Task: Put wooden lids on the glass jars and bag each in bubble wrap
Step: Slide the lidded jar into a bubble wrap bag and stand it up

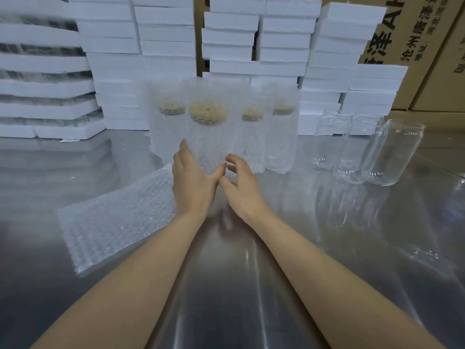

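Note:
Several glass jars with wooden lids stand bagged in bubble wrap in a row mid-table. The nearest bagged jar (pixel 208 137) stands upright in front, its wooden lid (pixel 208 112) showing through the wrap. My left hand (pixel 193 180) holds its lower left side, fingers up along the bag and thumb across the bottom front. Just right of the jar's base, my right hand (pixel 242 183) hovers with loosely curled fingers and holds nothing. A stack of flat bubble-wrap bags (pixel 115 217) lies to the left. Three bare glass jars (pixel 390 152) without lids stand at the right.
The worktop is a shiny steel table (pixel 239 285). Stacks of white foam boxes (pixel 163 34) form a wall behind the jars and at the left. Brown cardboard cartons (pixel 432 46) stand at the back right.

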The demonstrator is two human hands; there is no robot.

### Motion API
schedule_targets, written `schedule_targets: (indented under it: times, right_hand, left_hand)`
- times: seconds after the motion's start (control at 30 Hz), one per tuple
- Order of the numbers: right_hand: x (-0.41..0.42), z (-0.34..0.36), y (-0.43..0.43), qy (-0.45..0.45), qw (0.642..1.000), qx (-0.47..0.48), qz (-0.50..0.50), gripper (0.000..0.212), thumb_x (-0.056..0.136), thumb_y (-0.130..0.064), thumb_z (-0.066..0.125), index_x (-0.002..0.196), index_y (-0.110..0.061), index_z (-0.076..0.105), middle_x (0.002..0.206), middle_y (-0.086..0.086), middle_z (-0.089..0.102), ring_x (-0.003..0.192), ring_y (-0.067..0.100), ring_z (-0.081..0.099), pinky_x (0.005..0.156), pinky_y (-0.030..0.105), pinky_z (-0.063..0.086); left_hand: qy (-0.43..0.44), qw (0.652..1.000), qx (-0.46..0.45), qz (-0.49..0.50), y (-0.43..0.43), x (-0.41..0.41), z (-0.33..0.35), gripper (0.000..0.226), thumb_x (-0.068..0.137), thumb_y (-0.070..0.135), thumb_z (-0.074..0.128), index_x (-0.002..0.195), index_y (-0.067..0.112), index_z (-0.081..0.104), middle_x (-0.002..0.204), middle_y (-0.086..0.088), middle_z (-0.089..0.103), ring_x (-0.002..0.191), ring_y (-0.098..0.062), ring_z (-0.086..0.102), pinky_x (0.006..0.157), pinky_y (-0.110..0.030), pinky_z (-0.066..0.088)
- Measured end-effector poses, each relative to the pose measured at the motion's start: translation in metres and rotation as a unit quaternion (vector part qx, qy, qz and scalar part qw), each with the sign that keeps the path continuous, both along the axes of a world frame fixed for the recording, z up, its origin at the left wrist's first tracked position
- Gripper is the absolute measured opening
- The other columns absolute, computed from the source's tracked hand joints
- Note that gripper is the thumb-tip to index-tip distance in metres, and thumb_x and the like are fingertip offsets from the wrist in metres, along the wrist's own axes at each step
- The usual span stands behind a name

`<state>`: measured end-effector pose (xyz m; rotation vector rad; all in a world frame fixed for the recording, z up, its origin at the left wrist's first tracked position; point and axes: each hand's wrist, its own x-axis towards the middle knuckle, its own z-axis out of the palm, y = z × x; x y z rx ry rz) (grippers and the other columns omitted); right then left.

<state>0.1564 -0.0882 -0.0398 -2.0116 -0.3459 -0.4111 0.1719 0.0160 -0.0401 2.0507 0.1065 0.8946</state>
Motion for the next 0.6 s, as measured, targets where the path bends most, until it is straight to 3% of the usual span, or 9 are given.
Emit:
schedule_targets:
  times: [0.13, 0.3, 0.4, 0.47, 0.6]
  right_hand:
    - [0.014, -0.002, 0.002, 0.027, 0.999, -0.038, 0.005, 0.055, 0.096, -0.018, 0.052, 0.147, -0.007, 0.037, 0.151, 0.007, 0.041, 0.136, 0.018, 0.042, 0.111, 0.025, 0.031]
    - [0.023, -0.005, 0.004, 0.030, 0.999, -0.011, -0.009, 0.052, 0.096, -0.024, 0.053, 0.145, -0.009, 0.041, 0.148, 0.005, 0.046, 0.132, 0.016, 0.047, 0.108, 0.022, 0.034]
    - [0.020, -0.004, 0.005, 0.029, 0.999, 0.005, -0.019, 0.049, 0.096, -0.022, 0.054, 0.142, -0.010, 0.045, 0.144, 0.004, 0.049, 0.127, 0.016, 0.051, 0.102, 0.020, 0.038]
    - [0.016, -0.003, 0.004, 0.027, 0.998, 0.037, -0.040, 0.046, 0.096, -0.019, 0.054, 0.139, -0.009, 0.047, 0.140, 0.005, 0.052, 0.118, 0.015, 0.055, 0.096, 0.019, 0.041]
    - [0.001, 0.000, -0.002, 0.072, 0.983, 0.127, -0.114, 0.037, 0.092, -0.010, 0.058, 0.129, -0.006, 0.053, 0.122, 0.008, 0.058, 0.098, 0.014, 0.056, 0.071, 0.004, 0.037]
  left_hand:
    - [0.064, 0.998, 0.012, -0.002, 0.003, 0.014, -0.005, 0.095, 0.080, 0.057, 0.066, 0.149, 0.014, 0.018, 0.145, -0.011, 0.037, 0.129, -0.028, 0.043, 0.094, -0.039, 0.042]
    - [0.089, 0.995, 0.039, -0.007, 0.002, 0.020, -0.009, 0.088, 0.086, 0.055, 0.060, 0.150, 0.020, 0.011, 0.148, -0.010, 0.032, 0.127, -0.031, 0.045, 0.092, -0.040, 0.041]
    - [0.091, 0.995, 0.049, 0.007, 0.002, 0.015, -0.006, 0.091, 0.086, 0.053, 0.061, 0.150, 0.014, 0.010, 0.149, -0.013, 0.030, 0.132, -0.031, 0.039, 0.096, -0.042, 0.040]
    - [0.069, 0.994, 0.077, 0.021, -0.001, 0.002, -0.002, 0.096, 0.086, 0.049, 0.063, 0.150, 0.005, 0.009, 0.153, -0.017, 0.023, 0.139, -0.032, 0.028, 0.105, -0.043, 0.036]
    - [0.029, 0.987, 0.154, 0.024, -0.012, -0.035, 0.003, 0.097, 0.087, 0.038, 0.065, 0.148, -0.006, 0.004, 0.154, -0.025, 0.011, 0.143, -0.037, 0.014, 0.114, -0.042, 0.023]
